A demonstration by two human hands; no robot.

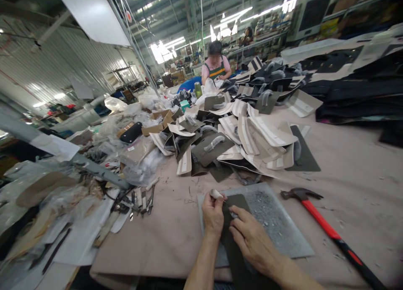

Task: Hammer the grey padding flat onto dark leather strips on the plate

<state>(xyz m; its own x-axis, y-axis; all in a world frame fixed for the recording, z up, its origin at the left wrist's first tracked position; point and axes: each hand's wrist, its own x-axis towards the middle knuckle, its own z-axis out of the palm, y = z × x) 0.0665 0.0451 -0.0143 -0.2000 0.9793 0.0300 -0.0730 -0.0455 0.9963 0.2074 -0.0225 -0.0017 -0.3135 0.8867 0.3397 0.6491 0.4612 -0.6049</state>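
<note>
A dark grey-green flat panel [229,231] lies under both hands, partly over a scuffed pale board [273,218]. My left hand [212,214] is closed at the panel's upper left edge, thumb and fingers pinching it; a white wrap [216,193] covers one fingertip. Across the panel's right side, my right hand [252,237] is closed with its fingers bent against the surface. Something small and shiny, like clear plastic, shows by its fingertips and is mostly hidden. Right of the board lies a claw hammer [321,220] with a red and black handle.
Behind the board rises a heap of similar panels [217,147], some with plastic-wrapped handles. Small tools [146,199] and plastic bags [141,159] lie left, beside a slanted metal post [94,170]. Dark material [355,88] is stacked right. A person [217,65] sits beyond the heap.
</note>
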